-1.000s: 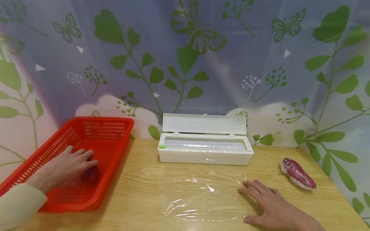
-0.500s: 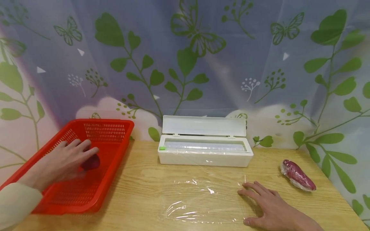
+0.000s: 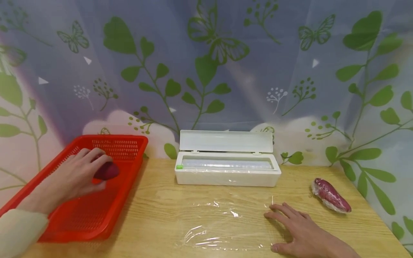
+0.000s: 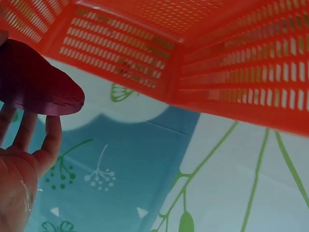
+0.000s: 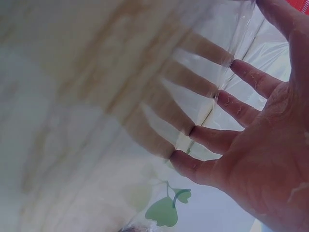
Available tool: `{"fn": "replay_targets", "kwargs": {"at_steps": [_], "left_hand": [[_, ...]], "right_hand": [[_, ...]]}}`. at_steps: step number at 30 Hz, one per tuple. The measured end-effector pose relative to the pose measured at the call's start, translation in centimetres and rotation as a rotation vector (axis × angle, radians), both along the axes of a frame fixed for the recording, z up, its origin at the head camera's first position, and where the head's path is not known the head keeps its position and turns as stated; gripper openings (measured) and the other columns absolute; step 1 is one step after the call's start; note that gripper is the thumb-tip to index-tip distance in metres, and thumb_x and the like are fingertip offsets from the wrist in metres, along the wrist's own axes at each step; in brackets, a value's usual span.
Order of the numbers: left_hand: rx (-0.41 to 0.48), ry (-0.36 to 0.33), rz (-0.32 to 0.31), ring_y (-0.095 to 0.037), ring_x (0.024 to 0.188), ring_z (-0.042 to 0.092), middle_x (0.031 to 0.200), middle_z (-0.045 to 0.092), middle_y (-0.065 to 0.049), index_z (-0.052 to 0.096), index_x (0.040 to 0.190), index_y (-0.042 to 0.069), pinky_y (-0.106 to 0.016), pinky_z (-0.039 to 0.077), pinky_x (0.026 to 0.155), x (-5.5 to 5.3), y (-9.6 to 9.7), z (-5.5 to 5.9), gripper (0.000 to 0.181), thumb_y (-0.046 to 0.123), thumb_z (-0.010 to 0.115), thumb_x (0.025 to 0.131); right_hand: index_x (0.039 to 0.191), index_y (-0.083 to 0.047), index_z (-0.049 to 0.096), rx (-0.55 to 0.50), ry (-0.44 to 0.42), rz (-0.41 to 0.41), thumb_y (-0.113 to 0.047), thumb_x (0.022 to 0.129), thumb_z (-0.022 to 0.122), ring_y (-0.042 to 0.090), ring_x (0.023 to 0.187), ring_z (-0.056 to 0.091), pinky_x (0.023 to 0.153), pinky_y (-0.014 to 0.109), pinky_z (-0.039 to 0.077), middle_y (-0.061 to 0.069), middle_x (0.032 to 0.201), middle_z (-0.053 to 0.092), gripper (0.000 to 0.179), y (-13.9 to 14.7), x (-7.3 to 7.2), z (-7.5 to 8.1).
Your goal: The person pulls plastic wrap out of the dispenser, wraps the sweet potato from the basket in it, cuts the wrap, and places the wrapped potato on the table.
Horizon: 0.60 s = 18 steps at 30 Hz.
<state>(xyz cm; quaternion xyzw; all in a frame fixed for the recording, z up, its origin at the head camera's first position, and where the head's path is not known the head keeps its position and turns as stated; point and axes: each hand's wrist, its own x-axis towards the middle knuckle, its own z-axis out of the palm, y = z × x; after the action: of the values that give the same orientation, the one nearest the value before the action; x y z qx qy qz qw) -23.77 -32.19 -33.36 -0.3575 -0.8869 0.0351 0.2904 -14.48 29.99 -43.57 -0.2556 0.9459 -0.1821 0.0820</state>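
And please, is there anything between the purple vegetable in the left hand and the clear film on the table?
Yes: the right side of the red basket, since the left hand holds the purple vegetable within its outline. Past that rim, nothing visible blocks the way to the clear film.

The left hand [image 3: 75, 173], back upward, curls its fingers [image 3: 86, 154] in a grip; a pale sleeve [image 3: 20, 229] ends just behind its wrist [image 3: 37, 200]. Well apart from it, the right hand [image 3: 300, 229], also back upward, spreads gently bent fingers toward the left one, its thumb [image 3: 282, 247] held apart on the side nearer the body, its wrist bare.
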Motion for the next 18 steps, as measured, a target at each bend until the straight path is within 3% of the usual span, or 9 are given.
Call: {"fn": "replay_targets", "kwargs": {"at_steps": [13, 18], "left_hand": [[0.145, 0.021, 0.025, -0.026, 0.086, 0.056, 0.101, 0.065, -0.008, 0.062, 0.111, 0.011, -0.043, 0.050, 0.065, 0.6, 2.5, 1.2, 0.055, 0.019, 0.082, 0.061], [0.184, 0.017, -0.003, -0.027, 0.091, 0.058, 0.108, 0.065, -0.011, 0.064, 0.116, 0.010, -0.044, 0.051, 0.070, 0.9, 3.5, 1.6, 0.053, 0.021, 0.080, 0.066]], "right_hand": [[0.152, -0.030, 0.044, 0.006, 0.023, 0.005, -0.062, 0.089, 0.067, 0.050, 0.144, 0.037, 0.089, 0.083, 0.038, 0.010, 0.160, 0.041, 0.074, -0.1, 0.2, 0.0], [0.151, -0.030, 0.045, 0.006, 0.014, -0.008, -0.065, 0.089, 0.066, 0.048, 0.145, 0.037, 0.091, 0.082, 0.037, 0.009, 0.160, 0.042, 0.075, -0.2, 0.2, 0.1]]}}
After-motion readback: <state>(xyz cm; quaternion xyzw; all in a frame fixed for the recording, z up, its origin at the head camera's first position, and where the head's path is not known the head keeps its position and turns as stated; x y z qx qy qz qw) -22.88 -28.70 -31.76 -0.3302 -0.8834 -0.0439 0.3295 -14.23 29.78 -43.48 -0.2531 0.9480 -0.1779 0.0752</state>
